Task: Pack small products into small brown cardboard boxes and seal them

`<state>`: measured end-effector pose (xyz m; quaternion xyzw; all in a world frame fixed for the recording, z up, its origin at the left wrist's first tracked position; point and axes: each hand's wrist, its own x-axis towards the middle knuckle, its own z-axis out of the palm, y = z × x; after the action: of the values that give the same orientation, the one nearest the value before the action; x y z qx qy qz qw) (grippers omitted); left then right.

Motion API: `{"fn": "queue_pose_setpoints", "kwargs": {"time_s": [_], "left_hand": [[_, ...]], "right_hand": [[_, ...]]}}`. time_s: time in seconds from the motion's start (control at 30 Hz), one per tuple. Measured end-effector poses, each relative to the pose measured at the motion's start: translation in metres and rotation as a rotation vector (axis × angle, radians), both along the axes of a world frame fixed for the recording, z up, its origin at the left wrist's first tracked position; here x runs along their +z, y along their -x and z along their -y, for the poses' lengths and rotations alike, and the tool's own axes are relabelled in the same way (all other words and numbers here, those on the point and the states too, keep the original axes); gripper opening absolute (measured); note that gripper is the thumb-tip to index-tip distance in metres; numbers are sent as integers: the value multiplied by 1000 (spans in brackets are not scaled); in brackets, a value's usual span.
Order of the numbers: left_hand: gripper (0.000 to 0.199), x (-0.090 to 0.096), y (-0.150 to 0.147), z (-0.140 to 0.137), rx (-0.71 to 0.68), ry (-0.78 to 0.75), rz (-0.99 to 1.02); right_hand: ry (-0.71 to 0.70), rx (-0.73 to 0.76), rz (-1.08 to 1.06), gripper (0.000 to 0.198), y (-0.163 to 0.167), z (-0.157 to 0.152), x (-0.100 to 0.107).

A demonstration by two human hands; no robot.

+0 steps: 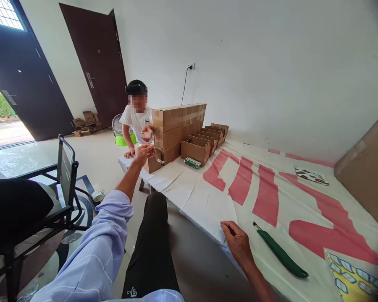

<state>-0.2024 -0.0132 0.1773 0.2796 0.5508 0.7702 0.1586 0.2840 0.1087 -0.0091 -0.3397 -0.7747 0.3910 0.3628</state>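
My left hand (145,152) reaches out to the far left end of the table, its fingers closed. A thin shiny strip (158,157), perhaps clear tape, shows beside its fingertips, in front of a small brown carton (152,164). What the fingers hold, if anything, I cannot make out. Just above is the raised, open hand (147,132) of a co-worker. My right hand (237,243) rests at the near table edge with its fingers curled and nothing seen in them. To its right lies a dark green-handled knife-like tool (282,251), its short metal tip toward the wall.
Taped cartons (171,121) stand stacked near the wall. Beside them is a row of open cardboard boxes (193,150) with a small green packet (192,162) in front. A red-and-white sheet (239,209) covers the table. A large carton (368,172) stands right; a black chair (67,180) left.
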Motion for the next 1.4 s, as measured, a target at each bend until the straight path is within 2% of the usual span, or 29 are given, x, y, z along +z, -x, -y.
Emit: {"fn": "queue_pose_setpoints", "kwargs": {"time_s": [0.17,0.4,0.47,0.73,0.97,1.2,1.27,1.4], "left_hand": [[48,-3,-5,0,12,-31,10],[64,1,9,1,117,-13,13],[68,5,12,-1,100,-8,1],[57,17,15,-12,-63,19,-45],[51,4,13,-17,-2,50,-67],[38,-7,35,-12,279,58,-36],[38,-6,41,-13,279,57,-32],[46,-7,40,-19,155,39,-34]], "right_hand": [[68,-27,-25,44,-11,20,3],[130,-106,-44,51,-21,33,-14],[136,-121,-41,54,-22,34,-19],[148,-156,-54,55,-25,30,-27],[175,-164,-65,52,-25,37,-22],[165,-178,-61,50,-24,38,-20],[163,-181,-60,49,-23,39,-19],[161,-197,-62,48,-21,41,-15]]}}
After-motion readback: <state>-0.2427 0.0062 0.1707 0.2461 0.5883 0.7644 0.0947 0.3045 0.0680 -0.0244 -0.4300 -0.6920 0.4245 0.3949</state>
